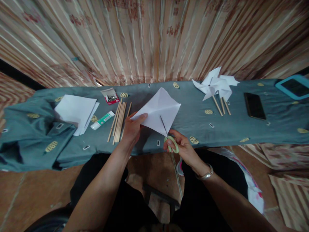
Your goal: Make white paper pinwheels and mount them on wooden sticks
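A creased white paper square (160,104) is held above the cloth-covered table by my left hand (134,127), thumb on top at its left corner. My right hand (180,143) is closed round the pale green handles of a pair of scissors (172,145). The dark blade lies over the paper near its lower corner, pointing up and left toward the middle. Whether the lower blade is beneath the sheet is hidden. Several wooden sticks (118,122) lie just left of my left hand.
On the table (193,125) are a paper stack (76,111), a glue stick (103,120), a red box of small metal pins (111,97), paper pinwheels on sticks (213,83), a phone (254,105) and a blue-framed tablet (294,87). A curtain (154,42) hangs behind.
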A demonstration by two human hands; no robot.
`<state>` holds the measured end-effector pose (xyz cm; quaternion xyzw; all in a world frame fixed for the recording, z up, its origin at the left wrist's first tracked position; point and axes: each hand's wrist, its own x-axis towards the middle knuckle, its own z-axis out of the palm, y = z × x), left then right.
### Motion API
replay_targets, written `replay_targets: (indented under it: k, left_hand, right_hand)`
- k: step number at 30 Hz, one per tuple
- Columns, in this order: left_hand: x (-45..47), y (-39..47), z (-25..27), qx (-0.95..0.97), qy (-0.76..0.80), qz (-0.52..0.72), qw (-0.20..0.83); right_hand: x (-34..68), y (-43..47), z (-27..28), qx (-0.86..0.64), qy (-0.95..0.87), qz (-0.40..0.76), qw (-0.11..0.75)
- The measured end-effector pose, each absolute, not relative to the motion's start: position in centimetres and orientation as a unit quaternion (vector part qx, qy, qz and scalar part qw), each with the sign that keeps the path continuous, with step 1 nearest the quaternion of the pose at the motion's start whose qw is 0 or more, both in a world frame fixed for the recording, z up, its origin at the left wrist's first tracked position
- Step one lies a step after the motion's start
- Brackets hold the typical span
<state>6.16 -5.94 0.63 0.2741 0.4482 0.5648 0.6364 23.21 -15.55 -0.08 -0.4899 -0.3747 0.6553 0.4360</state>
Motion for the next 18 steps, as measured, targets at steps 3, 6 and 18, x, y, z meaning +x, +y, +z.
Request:
replay_targets:
  k: [3, 6, 18]
  left_hand:
    - [6.2, -5.86, 0.46, 0.276, 0.45, 0.57, 0.629]
    - [6.32, -5.83, 0.35, 0.273, 0.454, 0.571, 0.627]
    - [6.5, -5.9, 0.47, 0.259, 0.449, 0.588, 0.621]
  right_hand:
    - [23.27, -15.7, -0.03, -0.481, -0.382, 0.656, 0.439]
    - [23.29, -15.88, -0.06, -0.471, -0.384, 0.661, 0.44]
    - [22.85, -16.01, -0.35, -0.47, -0.367, 0.666, 0.448]
